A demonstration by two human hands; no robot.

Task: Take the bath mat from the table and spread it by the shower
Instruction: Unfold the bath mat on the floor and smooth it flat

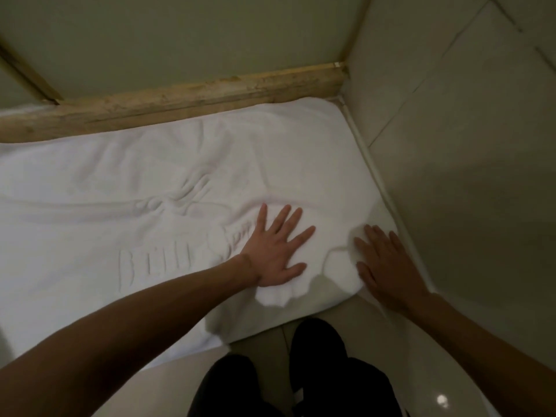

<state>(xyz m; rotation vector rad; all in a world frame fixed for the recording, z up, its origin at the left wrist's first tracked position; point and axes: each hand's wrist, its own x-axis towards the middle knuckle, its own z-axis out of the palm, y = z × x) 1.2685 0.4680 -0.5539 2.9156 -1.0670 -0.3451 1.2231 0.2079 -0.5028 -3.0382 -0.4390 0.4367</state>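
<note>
White bath mat (144, 182) under left hand (278, 251) and right hand (383, 260), both pressing, grip wide.

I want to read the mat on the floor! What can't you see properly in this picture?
All in the head view:
1. Raised lettering on the white terry bath mat: the second word is covered by the left hand and lost in wrinkles.
2. The mat's left end: cut off by the picture's left edge.
3. The mat's near right corner: bunched, partly under the right hand.
4. Feet: hidden by black trousers.
</note>
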